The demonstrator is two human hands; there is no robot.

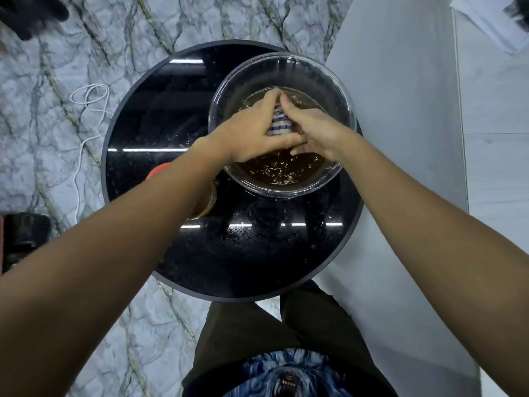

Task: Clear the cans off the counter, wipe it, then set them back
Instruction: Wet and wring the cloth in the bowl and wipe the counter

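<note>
A blue-and-white striped cloth [279, 123] is bunched between both my hands over a clear glass bowl [347, 110] of brownish water. My left hand [252, 133] grips the cloth from the left and my right hand [312, 130] grips it from the right, fingers curled round it. The bowl stands on a round, glossy black tabletop [160, 118] that shows wet spots. A jar with an orange-red lid [156, 170] stands on the table, mostly hidden under my left forearm.
A white cable [86, 116] lies looped on the marble floor left of the table. A dark object [25, 236] sits at the left edge. A white wall surface [400, 110] rises right of the table. My legs stand at the table's near edge.
</note>
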